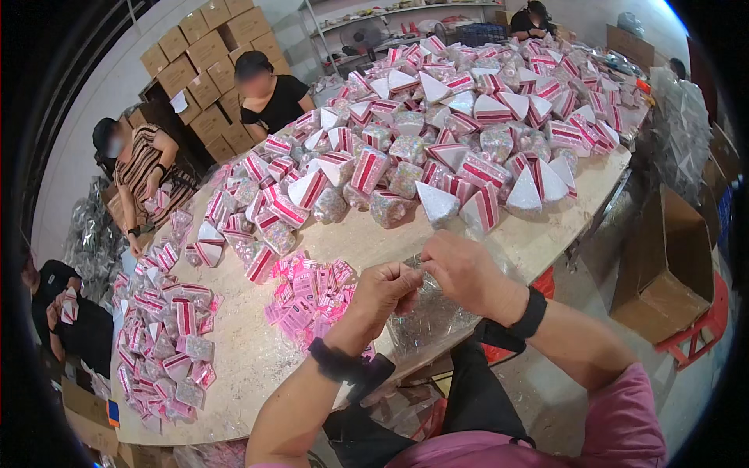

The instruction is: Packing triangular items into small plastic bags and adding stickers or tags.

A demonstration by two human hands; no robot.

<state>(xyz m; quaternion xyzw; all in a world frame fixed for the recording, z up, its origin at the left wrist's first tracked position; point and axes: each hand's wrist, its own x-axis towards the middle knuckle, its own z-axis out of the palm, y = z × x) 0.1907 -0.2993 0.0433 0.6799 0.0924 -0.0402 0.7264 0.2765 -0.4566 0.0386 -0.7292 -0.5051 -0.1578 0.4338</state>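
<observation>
My left hand (384, 290) and my right hand (470, 271) meet over the table's near edge, fingertips pinched close together. Whatever they pinch is too small or too clear to make out. Beneath them lies a stack of clear plastic bags (437, 321). Left of my left hand is a loose heap of pink printed cards (308, 300). Just beyond my hands, pink-and-white cake-slice-shaped pieces in clear wrapping, such as a white-topped wedge (438, 204), form the front of a large pile.
The big pile of wrapped slices (484, 109) covers the far table (234, 335); a smaller pile (168, 351) sits at left. Several people work around the table. An open cardboard box (663, 265) rests on a red stool (702, 331) at right. Stacked cartons (207, 70) stand behind.
</observation>
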